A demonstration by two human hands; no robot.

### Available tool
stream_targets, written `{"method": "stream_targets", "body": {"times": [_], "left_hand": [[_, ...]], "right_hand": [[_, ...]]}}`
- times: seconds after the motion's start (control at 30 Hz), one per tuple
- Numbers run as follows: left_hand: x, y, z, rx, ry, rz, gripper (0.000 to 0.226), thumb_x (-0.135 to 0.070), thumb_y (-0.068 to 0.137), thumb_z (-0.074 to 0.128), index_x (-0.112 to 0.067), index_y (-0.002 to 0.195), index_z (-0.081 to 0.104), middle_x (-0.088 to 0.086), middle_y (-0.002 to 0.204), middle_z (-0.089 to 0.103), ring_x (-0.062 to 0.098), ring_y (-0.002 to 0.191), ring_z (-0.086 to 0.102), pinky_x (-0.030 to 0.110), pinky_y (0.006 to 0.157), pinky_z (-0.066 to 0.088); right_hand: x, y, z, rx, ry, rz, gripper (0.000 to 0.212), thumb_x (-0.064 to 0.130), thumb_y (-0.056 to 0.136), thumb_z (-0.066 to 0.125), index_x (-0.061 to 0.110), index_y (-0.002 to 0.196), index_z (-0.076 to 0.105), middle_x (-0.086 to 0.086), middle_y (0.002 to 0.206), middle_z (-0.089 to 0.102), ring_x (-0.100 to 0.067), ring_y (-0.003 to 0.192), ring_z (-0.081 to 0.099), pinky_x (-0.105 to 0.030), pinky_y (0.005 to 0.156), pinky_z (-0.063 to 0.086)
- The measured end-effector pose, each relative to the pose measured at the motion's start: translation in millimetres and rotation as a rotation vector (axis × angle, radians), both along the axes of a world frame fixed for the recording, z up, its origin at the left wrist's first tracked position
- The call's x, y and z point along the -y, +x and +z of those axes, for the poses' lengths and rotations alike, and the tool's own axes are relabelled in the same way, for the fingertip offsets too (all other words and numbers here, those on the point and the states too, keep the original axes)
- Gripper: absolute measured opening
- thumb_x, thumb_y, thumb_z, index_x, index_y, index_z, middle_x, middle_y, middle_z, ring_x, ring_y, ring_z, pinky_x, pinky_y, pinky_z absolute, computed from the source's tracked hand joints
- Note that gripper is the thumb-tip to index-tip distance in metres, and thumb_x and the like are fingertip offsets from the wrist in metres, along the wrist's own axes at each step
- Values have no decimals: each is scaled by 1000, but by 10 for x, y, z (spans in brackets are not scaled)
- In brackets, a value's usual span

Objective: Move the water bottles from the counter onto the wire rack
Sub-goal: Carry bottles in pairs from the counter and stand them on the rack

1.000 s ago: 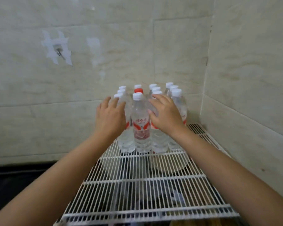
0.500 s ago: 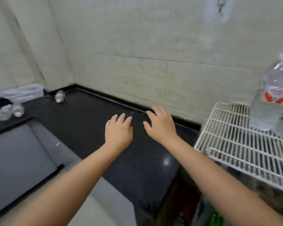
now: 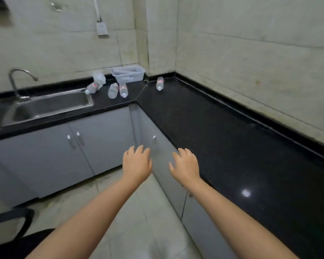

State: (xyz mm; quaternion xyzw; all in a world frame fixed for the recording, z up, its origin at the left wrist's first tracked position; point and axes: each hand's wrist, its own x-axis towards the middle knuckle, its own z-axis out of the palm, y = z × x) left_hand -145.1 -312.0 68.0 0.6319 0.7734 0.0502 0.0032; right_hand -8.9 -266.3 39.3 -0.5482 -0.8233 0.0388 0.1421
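Several clear water bottles lie on their sides on the black counter near the far corner: one alone to the right of the corner seam, two side by side, and one beside the sink. My left hand and my right hand are held out in front of me, fingers spread and holding nothing, well short of the bottles. The wire rack is out of view.
A steel sink with a tap sits at the left. A white plastic basket stands in the far corner. Grey cabinets run under the counter. A black chair is at the lower left.
The view has swung left from the rack of bottles to the counter corner and sink. Both hands left the bottles on the rack and now hover with nothing in them.
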Motion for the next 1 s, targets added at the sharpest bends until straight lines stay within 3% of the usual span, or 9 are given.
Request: {"method": "stream_targets", "body": {"times": [0.2,0.3,0.37,0.73,1.0], "left_hand": [[-586,-827,-204,41,-30,87,40,-29,95,39,-14,131,44,4,143,41,26,131,35,35,105,32],[-1108,-1250,-239,15,-68,126,40,-30,96,38,-15,132,42,3,145,38,27,132,33,37,106,31],[-1480,-1548,-231,15,-105,173,40,-30,96,37,-16,133,41,3,145,37,26,132,33,37,106,32],[-3129,-2978,-191,-12,-229,289,41,-31,97,35,-13,133,42,5,146,36,28,132,33,38,105,33],[-4783,-3995,-402,5,-111,169,38,-29,94,41,-18,130,46,1,141,44,27,128,38,39,100,38]], "right_hand": [[-768,-915,-156,-14,-29,120,40,24,41,88,6,72,71,-14,76,71,-33,72,69,-37,58,58],[-1373,-1314,-164,-56,-89,146,41,23,81,64,0,115,60,-21,124,58,-36,120,49,-43,97,43],[-1831,-1577,-171,-20,-109,170,44,26,92,48,5,130,47,-14,139,45,-28,133,33,-38,107,31],[-3767,-2851,-120,13,-163,209,40,28,93,44,8,127,49,-8,137,46,-27,135,29,-36,107,30],[-5179,-3517,-309,43,-146,34,40,29,92,45,10,127,50,-7,138,45,-27,134,29,-35,105,32]]}}
